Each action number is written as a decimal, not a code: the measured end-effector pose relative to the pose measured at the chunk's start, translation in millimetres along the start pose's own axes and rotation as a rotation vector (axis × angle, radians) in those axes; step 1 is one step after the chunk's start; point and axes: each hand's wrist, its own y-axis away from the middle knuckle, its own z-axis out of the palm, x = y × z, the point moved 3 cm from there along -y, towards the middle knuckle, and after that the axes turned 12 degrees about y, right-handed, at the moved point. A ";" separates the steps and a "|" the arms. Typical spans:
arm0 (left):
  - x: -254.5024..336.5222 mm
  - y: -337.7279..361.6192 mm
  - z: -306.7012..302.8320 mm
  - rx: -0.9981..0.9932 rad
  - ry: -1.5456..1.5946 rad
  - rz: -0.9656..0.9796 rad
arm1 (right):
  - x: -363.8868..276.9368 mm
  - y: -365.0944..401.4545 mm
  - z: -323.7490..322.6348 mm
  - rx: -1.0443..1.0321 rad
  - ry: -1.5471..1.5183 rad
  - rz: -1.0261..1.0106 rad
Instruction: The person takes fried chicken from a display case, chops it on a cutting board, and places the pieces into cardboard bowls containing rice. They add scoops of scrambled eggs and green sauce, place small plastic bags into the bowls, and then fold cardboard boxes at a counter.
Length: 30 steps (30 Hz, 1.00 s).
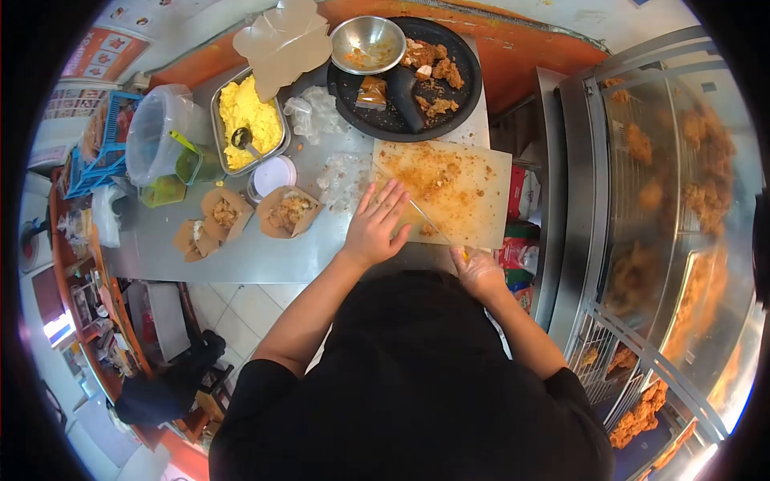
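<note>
Knife slants across crumb-strewn board; I note right hand closed on its handle. Left hand flat, fingers extended, palm down at board's left edge. Metal tray: yellow food, ladle inside. Black tray: browned pieces, small packet. Steel bowl overlaps its rim, orange residue within. Three cartons on surface: food in each.
</note>
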 end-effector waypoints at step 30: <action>-16.2 -7.2 67.9 0.017 0.005 -0.144 | 51.0 -6.9 32.8 0.139 -0.196 -0.008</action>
